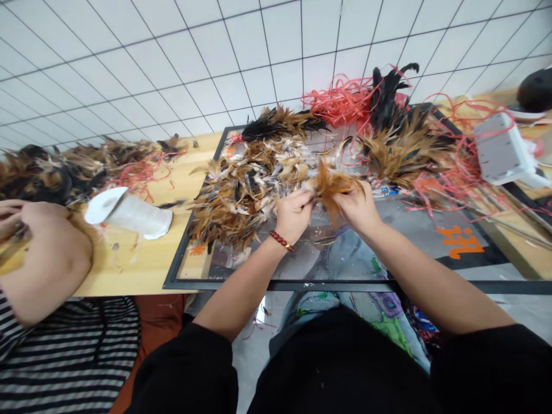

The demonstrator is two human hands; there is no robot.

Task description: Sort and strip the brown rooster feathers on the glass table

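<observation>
Both my hands meet over the middle of a black-framed clear panel (366,282). My left hand (295,215), with a dark red bead bracelet at the wrist, pinches the pale base end of a bunch of golden-brown feathers (332,187). From the other side, my right hand (357,207) grips the same bunch, fingers closed and partly behind the feathers. A wide pile of loose brown, white and black feathers (241,201) spreads just left of my hands. Bundled brown feathers (403,152) lie beyond my right hand, near a small blue item (386,191).
A tangle of red ribbon (340,103) sits at the back against the tiled wall. A white box-like device (500,149) stands at the right. To the left are a white spool (138,213), another feather heap (86,167) and a co-worker's hand (43,230).
</observation>
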